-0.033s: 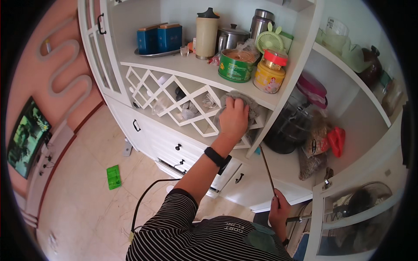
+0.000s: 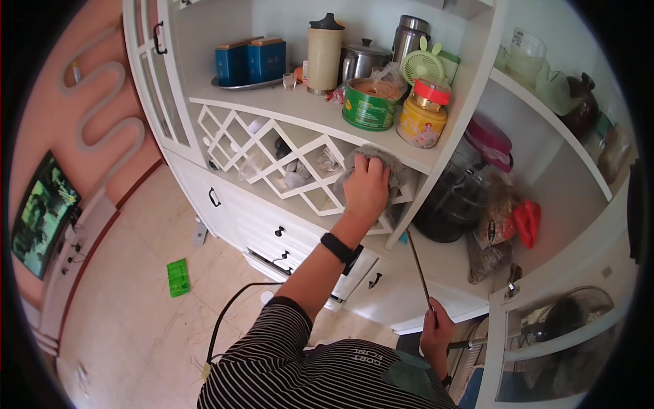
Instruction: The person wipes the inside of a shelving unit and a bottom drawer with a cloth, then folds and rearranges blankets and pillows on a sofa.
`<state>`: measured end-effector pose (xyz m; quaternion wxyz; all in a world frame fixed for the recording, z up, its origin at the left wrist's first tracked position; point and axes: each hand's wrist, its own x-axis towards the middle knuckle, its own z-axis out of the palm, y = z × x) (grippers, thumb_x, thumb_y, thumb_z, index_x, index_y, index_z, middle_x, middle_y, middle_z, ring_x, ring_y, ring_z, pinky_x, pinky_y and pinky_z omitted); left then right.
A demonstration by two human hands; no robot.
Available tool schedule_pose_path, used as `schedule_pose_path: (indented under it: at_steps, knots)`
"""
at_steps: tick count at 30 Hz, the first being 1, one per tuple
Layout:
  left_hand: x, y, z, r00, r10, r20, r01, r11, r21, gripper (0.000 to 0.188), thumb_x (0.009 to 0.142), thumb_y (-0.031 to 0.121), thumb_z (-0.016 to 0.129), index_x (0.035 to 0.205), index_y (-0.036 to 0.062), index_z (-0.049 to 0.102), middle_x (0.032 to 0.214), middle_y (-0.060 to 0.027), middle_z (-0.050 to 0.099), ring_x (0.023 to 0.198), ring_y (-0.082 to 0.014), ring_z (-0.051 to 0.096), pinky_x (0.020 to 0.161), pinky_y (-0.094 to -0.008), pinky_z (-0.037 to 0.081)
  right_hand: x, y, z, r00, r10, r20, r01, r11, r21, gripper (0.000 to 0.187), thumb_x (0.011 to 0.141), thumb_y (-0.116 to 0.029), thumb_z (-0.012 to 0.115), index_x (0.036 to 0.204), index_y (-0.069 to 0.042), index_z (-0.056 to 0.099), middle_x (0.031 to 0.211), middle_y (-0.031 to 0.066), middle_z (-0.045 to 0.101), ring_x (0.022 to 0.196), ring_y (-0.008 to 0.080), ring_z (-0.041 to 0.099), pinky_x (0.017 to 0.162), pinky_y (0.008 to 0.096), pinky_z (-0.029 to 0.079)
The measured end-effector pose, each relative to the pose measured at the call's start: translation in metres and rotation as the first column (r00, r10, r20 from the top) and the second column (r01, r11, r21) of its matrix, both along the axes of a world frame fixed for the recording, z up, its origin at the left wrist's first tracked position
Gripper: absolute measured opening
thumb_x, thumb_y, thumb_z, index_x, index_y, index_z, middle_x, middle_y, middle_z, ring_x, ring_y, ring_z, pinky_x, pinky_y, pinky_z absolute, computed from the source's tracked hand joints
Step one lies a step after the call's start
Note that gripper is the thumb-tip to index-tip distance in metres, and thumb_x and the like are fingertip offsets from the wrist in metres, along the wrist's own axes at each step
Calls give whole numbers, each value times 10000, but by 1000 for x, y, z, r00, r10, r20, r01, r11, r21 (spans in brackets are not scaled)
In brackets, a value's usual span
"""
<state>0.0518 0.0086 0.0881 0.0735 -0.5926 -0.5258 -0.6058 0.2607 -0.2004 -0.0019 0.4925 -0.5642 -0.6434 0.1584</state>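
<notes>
My left hand [image 2: 367, 187], with a dark band at the wrist, presses a grey cloth [image 2: 379, 158] against the right end of the white diamond lattice [image 2: 315, 200], just under the shelf edge. Its fingers are bent over the cloth, which hides part of the lattice. Lower right, my right hand [image 2: 437, 331] grips a thin brown stick [image 2: 419, 270]. The stick slants up toward the cabinet's upright, with a small bit of blue by its upper end. Small items, some in clear plastic, lie behind the lattice.
Above the cloth, a green tin [image 2: 370, 105] and a red-lidded yellow jar [image 2: 422, 121] stand near the shelf edge. A tall cream tumbler [image 2: 325, 54] is farther back. At right are a black container [image 2: 447, 204] and an open glass-paned door [image 2: 565, 341]. A green tray [image 2: 178, 277] lies on the floor.
</notes>
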Motion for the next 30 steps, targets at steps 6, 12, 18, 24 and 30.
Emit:
schedule_pose_path:
  at_steps: [6,12,18,24,30]
  knots:
    - [-27,4,-25,992,121,29,-117,989,-92,115,768,112,547,803,76,444,893,-146,481,685,-376,523,544,-457,421,-4,1,8,1000,13,13,-12,1000,-29,226,804,-22,498,1005,52,568,642,111,557,530,117,492,519,224,406]
    - [-69,-10,-31,963,223,149,-245,957,157,173,795,118,531,931,30,470,913,-173,475,715,-382,521,571,-454,430,-5,14,-3,996,85,41,-86,996,22,233,818,-20,475,1024,54,554,565,2,447,501,44,363,450,201,294]
    - [-67,10,-2,922,388,9,-388,922,22,233,828,161,519,990,-1,475,902,-168,461,663,-359,545,515,-415,457,-11,19,2,991,133,15,-132,990,-38,235,797,-17,501,1015,41,566,628,99,540,528,122,485,511,241,401]
    - [-31,10,-14,862,309,-402,-365,928,-68,322,676,45,530,993,5,489,884,-152,456,548,-269,565,429,-362,469,-7,27,-5,991,129,19,-129,991,-21,231,819,-7,474,1026,59,552,573,-7,452,509,42,359,458,194,295]
    - [-48,9,-26,985,165,-41,-160,981,106,254,752,39,534,991,-24,476,897,-187,459,674,-361,532,580,-404,457,9,22,-8,999,14,48,-15,999,30,240,801,-12,494,1023,55,556,633,65,524,529,93,441,494,223,363]
